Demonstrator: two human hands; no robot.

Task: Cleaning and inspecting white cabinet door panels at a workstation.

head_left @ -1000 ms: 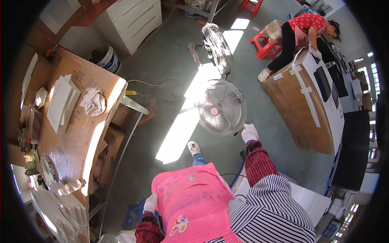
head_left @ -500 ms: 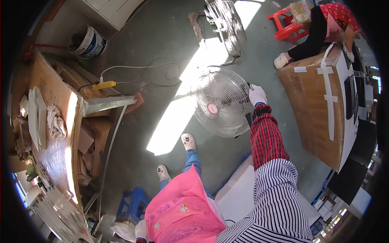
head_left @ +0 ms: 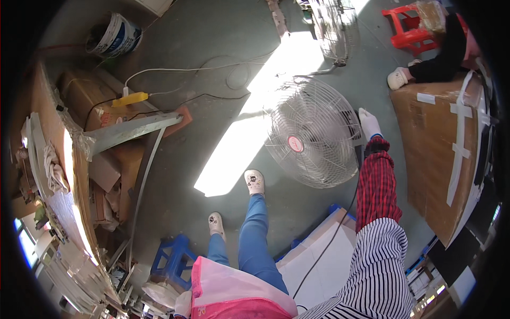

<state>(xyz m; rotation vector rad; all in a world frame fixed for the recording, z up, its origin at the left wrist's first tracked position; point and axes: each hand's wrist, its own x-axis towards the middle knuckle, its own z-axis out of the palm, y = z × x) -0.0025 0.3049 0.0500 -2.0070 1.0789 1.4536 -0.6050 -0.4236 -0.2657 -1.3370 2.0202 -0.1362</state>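
Observation:
A round metal-caged fan point(head_left: 313, 135) with a red centre badge stands on the floor ahead of me. At its back, my right hand point(head_left: 370, 124), in a white glove, is closed by a dark part of the housing. Its fingertips are partly hidden, so what they grip is unclear. A dark cord point(head_left: 333, 234) runs from behind the fan down towards me. My left hand point(head_left: 183, 304), also gloved in white, is low beside my pink apron point(head_left: 228, 284), near a blue stool point(head_left: 174, 260). Its fingers do not show clearly.
Another fan point(head_left: 332, 29) stands farther back. Cables and a yellow power strip point(head_left: 130, 99) lie left, beside a cluttered workbench point(head_left: 69, 170). A bucket point(head_left: 114, 37) is at far left. Right stands a large carton point(head_left: 435, 143), with a seated person's leg point(head_left: 443, 58) and a red stool point(head_left: 411, 29) behind.
The view has shifted, so the fan and my right hand appear farther right. More of my legs and the dark cord show now. My right hand stays at the fan's back.

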